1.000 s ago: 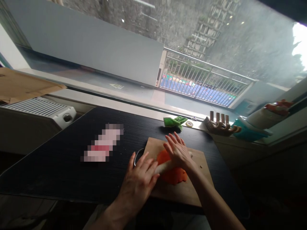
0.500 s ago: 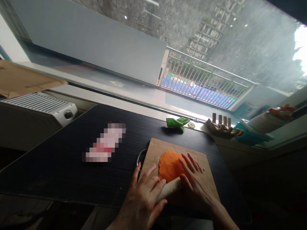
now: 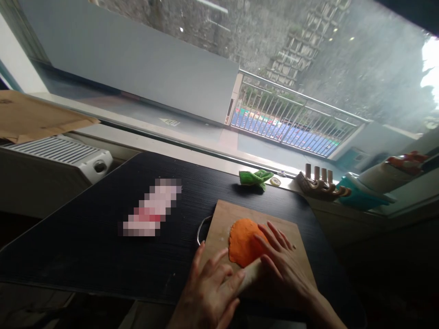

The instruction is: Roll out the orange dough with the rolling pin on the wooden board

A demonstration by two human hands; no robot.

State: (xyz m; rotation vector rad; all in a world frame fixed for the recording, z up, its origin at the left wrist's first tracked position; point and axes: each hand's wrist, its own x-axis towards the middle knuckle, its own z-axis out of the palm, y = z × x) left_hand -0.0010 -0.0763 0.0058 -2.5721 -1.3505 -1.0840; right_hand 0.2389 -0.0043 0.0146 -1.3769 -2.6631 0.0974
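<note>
A flat round of orange dough (image 3: 242, 242) lies on a wooden board (image 3: 222, 212). Across its near edge runs a pale rolling pin (image 3: 252, 274), both ends covered by my hands. My left hand (image 3: 214, 290) grips the pin's left end, its thumb on the near side and its fingers partly stretched forward. On the right end rests my right hand (image 3: 283, 260), its palm over the pin and its fingers reaching forward across the dough's right side. The pin's underside and the dough beneath it are hidden.
The board is on a dark table (image 3: 103, 214), with a metal handle (image 3: 202, 228) at its left side. A green cloth (image 3: 255, 178) and a tape roll (image 3: 275, 181) lie toward the window. A blurred-out pinkish item (image 3: 152, 205) lies left. A basket (image 3: 317, 187) stands on the sill.
The view has shifted slightly, so everything appears a little lower and further right. Both hands stay on the rolling pin, which remains at the dough's near edge.
</note>
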